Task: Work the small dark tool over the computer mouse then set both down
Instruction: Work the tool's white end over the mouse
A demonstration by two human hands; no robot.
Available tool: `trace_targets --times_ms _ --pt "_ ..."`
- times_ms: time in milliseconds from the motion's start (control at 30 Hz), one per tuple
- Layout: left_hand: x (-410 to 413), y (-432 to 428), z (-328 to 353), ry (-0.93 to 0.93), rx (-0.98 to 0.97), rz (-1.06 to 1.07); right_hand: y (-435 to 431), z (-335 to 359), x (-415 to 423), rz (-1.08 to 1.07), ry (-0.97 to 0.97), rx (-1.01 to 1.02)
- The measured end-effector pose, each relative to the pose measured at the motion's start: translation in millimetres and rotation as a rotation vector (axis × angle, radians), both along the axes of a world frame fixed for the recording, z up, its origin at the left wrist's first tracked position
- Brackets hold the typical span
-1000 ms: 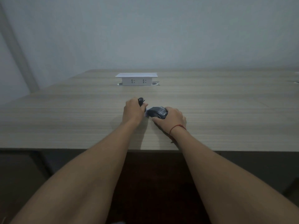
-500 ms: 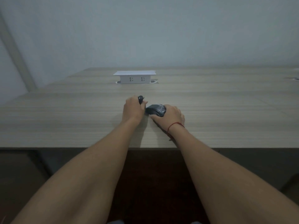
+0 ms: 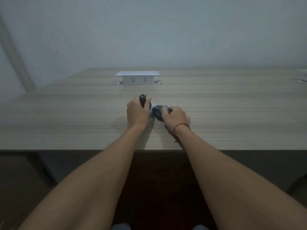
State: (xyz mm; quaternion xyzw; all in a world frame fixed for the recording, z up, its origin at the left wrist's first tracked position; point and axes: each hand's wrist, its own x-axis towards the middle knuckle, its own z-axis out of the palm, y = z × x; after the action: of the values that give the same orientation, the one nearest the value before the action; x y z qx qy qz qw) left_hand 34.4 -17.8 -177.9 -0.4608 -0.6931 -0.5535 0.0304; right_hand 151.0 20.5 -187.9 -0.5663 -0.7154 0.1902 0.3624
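Note:
A dark grey computer mouse [image 3: 158, 112] rests low on the wooden table [image 3: 66, 117], tilted, with my right hand [image 3: 176, 117] gripping it from the right. My left hand [image 3: 137, 112] is closed around a small dark tool [image 3: 142, 99] whose rounded end sticks up above the fist. A pale patch [image 3: 152, 108] shows between the fist and the mouse, right against the mouse's left side; what it is I cannot tell. A red string circles my right wrist.
A white pop-up socket box [image 3: 137, 78] stands farther back on the table, straight behind the hands. The table's front edge [image 3: 49, 149] runs just below my wrists. Something pale lies at the far right edge [image 3: 303, 80].
My right hand has rolled the mouse more onto its side and shifted its grip further over it. The left fist with the tool stays in about the same spot.

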Motion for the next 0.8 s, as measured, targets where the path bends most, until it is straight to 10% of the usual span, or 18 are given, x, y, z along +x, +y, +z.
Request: trace_targets --times_ms 800 --pt "6 -6 10 -0.068 -0.145 -0.004 -2 -10 0 -0.036 -0.027 0.016"
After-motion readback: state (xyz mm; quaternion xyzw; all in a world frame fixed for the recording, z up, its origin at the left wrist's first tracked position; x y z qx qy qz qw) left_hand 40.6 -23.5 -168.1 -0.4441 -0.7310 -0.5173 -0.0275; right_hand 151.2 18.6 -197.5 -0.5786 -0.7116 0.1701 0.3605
